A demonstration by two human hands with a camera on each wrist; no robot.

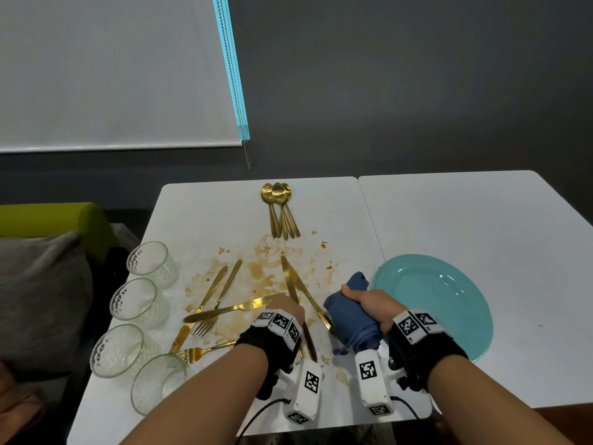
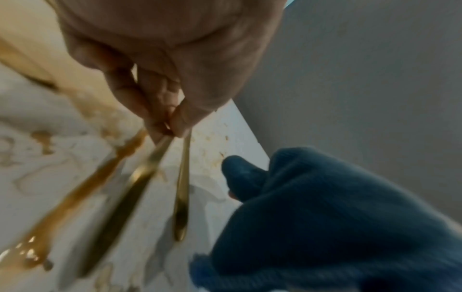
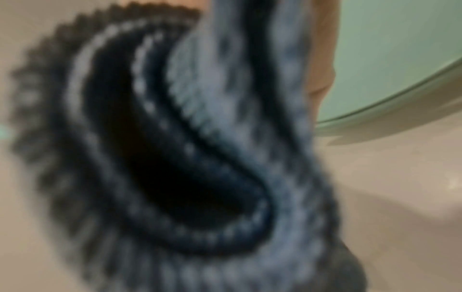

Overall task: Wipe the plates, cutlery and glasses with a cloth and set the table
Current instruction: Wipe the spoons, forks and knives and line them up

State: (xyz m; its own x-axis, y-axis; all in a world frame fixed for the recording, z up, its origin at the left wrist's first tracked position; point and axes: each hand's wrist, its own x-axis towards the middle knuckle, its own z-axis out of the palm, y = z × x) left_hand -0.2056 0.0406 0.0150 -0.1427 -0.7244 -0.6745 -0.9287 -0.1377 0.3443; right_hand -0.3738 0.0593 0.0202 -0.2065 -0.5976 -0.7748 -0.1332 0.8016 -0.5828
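My left hand reaches down among the gold cutlery on the stained white table. In the left wrist view its thumb and fingertips pinch a gold knife, whose other end runs back under the wrist. A second gold knife lies just to the right of it. My right hand grips a bunched blue cloth, held upright beside the knives. The cloth fills the right wrist view. A teal plate lies right of that hand.
Several clear glasses stand along the table's left edge. More gold forks and knives lie crossed in brown spill stains. A bunch of gold spoons lies at the far side. A grey cushion is on the left.
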